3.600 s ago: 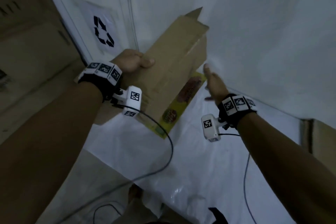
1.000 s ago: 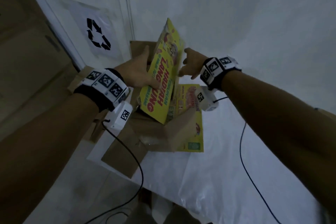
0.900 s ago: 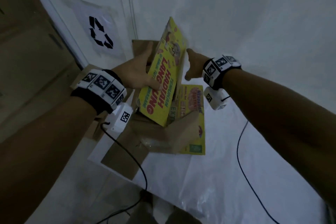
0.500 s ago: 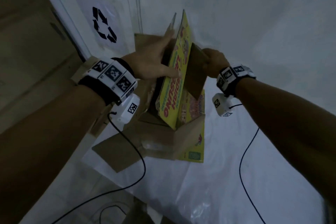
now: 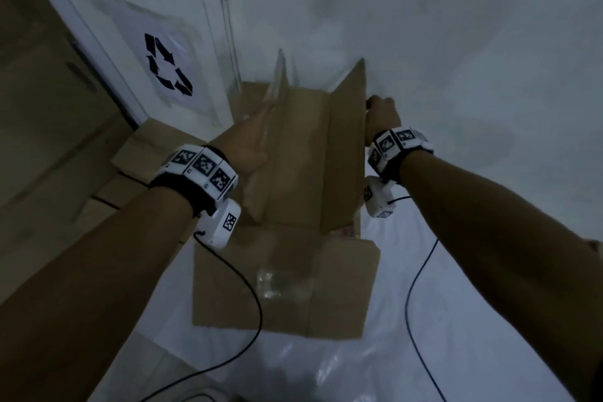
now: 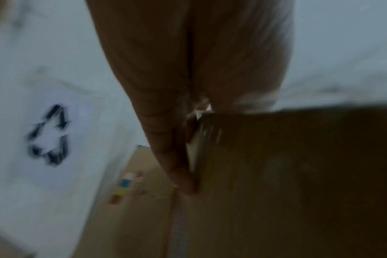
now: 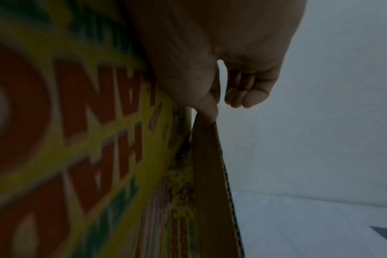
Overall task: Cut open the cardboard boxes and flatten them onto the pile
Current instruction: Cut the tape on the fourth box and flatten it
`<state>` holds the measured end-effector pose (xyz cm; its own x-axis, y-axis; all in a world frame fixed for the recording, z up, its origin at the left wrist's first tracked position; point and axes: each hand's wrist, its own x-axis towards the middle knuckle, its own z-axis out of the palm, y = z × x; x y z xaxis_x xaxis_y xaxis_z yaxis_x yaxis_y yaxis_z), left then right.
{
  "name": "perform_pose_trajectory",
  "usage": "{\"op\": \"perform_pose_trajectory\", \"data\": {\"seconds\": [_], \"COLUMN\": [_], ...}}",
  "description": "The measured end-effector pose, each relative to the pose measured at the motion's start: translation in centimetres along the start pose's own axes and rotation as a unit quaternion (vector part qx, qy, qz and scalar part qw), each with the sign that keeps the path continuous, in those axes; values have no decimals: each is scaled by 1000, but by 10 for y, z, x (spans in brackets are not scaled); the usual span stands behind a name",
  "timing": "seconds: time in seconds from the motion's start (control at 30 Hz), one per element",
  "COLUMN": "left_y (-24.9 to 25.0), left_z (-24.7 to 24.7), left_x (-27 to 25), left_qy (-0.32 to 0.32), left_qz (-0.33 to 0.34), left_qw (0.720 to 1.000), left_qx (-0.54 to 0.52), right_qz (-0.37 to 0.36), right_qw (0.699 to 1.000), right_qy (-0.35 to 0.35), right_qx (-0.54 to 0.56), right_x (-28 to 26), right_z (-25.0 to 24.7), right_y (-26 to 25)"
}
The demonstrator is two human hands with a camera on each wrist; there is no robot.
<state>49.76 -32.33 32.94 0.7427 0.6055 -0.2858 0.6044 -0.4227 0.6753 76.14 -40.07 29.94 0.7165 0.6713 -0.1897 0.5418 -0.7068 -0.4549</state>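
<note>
Since half a second ago the cardboard box (image 5: 303,153) has been spread open, brown inside upward. Its right panel is pinched by the right hand (image 5: 381,114); the left hand (image 5: 251,143) is pressed flat against it. Flattening onto the pile (image 5: 284,284) seems nearly done.

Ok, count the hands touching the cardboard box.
2. The left hand lies with straight fingers against the cardboard box's left panel; the right hand grips its right panel's edge.
</note>
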Motion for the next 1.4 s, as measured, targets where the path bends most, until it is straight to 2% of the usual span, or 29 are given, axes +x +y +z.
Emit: {"op": "perform_pose_trajectory", "data": {"seconds": [0.07,0.1,0.17,0.2,0.27,0.33,0.4,0.47,0.6,0.7,0.77,0.87,0.97,1.0,1.13,1.2,1.3,1.4], "left_y": [-24,-38,-64,-74,-89,-98,-103,-109,-130,-152,-163,-154,-125,-127,-164,-174,-173,-159], "left_z": [4,10,25,33,50,68,79,86,89,93,102,123,128,128,127,126,125,124], "left_x": [-2,-4,-6,-8,-8,-8,-8,-10,-15,-26,-34,-34,-17,-9,11,16,16,17], "left_qy": [-4,-9,-14,-14,-29,-50,-56,-51,0,7,-11,-94,-68,-63,-107,-134,-161,-177], "left_qz": [-43,-59,-79,-87,-103,-108,-109,-115,-132,-155,-134,-134,-110,-79,-45,-48,-44,-79], "left_qw": [999,998,995,994,990,986,987,988,985,971,963,955,941,941,928,930,923,915], "left_qx": [15,24,52,65,96,117,107,95,106,181,233,249,312,323,355,339,347,353], "right_qz": [21,59,149,163,138,110,47,-32,-67,-111,-108,-78,-66,-64,-57,-50,-31,-21], "right_qw": [993,973,894,874,886,896,926,949,935,919,912,906,929,935,940,944,942,937], "right_qy": [8,-17,-101,-143,-236,-286,-301,-306,-335,-333,-334,-323,-289,-283,-273,-262,-259,-264], "right_qx": [118,223,410,435,376,322,222,62,-96,-181,-212,-262,-220,-203,-197,-197,-210,-229], "right_x": [-7,-12,-29,-36,-53,-68,-83,-100,-138,-158,-166,-174,-165,-158,-113,-83,-35,-1], "right_z": [-7,-11,-18,-19,-13,7,35,62,103,125,138,157,172,175,181,178,173,173], "right_y": [6,8,12,15,20,24,28,31,45,61,71,66,52,49,39,32,22,12]}}
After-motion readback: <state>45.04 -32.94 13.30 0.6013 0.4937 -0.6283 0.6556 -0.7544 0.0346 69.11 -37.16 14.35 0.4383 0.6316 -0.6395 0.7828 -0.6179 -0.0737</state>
